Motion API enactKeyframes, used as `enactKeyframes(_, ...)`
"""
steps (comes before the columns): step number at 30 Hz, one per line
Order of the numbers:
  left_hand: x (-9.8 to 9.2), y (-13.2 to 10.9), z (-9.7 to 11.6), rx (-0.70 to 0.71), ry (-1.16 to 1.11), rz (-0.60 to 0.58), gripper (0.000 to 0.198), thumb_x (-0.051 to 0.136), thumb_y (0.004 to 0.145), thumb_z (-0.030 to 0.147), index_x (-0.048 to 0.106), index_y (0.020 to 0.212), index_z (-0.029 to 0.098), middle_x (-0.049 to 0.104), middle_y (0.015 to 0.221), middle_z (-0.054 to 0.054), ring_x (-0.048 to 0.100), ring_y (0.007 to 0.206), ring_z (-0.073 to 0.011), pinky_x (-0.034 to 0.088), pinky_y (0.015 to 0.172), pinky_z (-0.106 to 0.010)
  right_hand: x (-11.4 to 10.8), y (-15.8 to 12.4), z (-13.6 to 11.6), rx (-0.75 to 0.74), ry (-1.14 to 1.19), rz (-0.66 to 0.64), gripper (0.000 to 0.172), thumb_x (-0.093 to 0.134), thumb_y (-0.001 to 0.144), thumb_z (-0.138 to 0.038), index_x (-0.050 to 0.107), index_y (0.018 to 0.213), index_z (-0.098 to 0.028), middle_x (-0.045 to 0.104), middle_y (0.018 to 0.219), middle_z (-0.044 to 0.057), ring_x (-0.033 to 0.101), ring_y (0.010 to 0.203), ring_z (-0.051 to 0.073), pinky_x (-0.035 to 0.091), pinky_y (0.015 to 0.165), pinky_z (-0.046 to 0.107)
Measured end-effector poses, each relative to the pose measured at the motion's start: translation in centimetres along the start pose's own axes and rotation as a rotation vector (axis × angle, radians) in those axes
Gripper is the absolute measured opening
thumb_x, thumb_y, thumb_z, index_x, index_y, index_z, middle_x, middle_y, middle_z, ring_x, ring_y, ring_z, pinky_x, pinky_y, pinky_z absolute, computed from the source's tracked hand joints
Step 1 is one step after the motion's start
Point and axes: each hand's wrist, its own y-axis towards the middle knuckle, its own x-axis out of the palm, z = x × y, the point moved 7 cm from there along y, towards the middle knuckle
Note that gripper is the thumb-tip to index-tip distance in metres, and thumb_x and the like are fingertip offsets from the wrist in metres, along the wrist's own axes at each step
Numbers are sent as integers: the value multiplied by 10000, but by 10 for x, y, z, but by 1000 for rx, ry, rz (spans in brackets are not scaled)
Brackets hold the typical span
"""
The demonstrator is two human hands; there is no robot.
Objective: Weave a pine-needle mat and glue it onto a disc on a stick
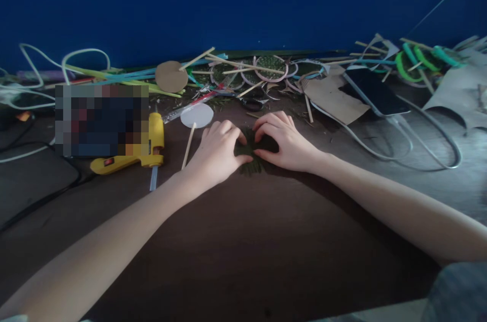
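A small dark green fringed piece (pixel 251 166), resembling a bunch of needles or cut strips, lies on the dark table in front of me. My left hand (pixel 220 150) curves round its left side, thumb and index finger on it. From the other side, my right hand (pixel 284 143) pinches at it with bent fingers and thumb. The hands almost meet and hide much of the piece. Left of my left hand is a white disc (pixel 197 115) with a wooden stick (pixel 188 147) at its lower edge. A yellow glue gun (pixel 152 139) lies farther left, a clear glue stick poking out.
A phone (pixel 376 91) with a white cable rests on brown cardboard (pixel 335 94) at the right. A cardboard disc (pixel 171 76), sticks, rings and green hoops (pixel 418 61) crowd the back by the blue wall (pixel 243 2). Black scissor handles (pixel 251 104) lie behind my hands.
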Motion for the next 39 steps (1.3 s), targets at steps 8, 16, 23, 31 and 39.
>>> enactKeyframes(8, 2, -1, 0, -6, -13, 7, 289, 709, 707, 324, 597, 896, 136, 537, 952, -72, 494, 992, -269, 404, 876, -419, 1, 0, 1, -2, -7, -3, 135, 617, 732, -257, 515, 803, -204, 569, 1050, 82, 458, 999, 257, 367, 836, 425)
enactKeyframes(16, 2, 0, 1, -1, -16, 2, 293, 714, 702, 322, 599, 892, 132, 540, 951, -75, 493, 996, -266, 400, 882, -417, 1, 0, 0, -10, -7, -7, 131, 619, 735, -248, 516, 797, -197, 571, 1053, 87, 465, 1002, 260, 367, 836, 422)
enactKeyframes(23, 3, 2, -1, 1, -13, 4, 290, 714, 703, 316, 607, 896, 128, 541, 952, -82, 493, 989, -275, 409, 857, -425, 2, 1, 1, -15, 7, -9, 127, 611, 736, -257, 516, 796, -198, 568, 1054, 88, 463, 998, 261, 360, 835, 428)
enactKeyframes(31, 4, -1, -2, 6, -9, 2, 287, 703, 715, 323, 589, 903, 139, 525, 962, -69, 480, 987, -264, 398, 873, -419, 3, 1, 1, -10, -5, -23, 140, 613, 738, -257, 506, 804, -195, 562, 1064, 82, 458, 1007, 251, 360, 844, 418)
enactKeyframes(39, 0, -2, -5, -92, 82, 43, 428, 732, 670, 387, 549, 940, 110, 507, 1006, -99, 475, 1011, -285, 397, 862, -406, 3, 0, 0, -19, -5, -26, 159, 589, 755, -254, 512, 884, -200, 540, 1089, 90, 452, 1024, 259, 359, 854, 433)
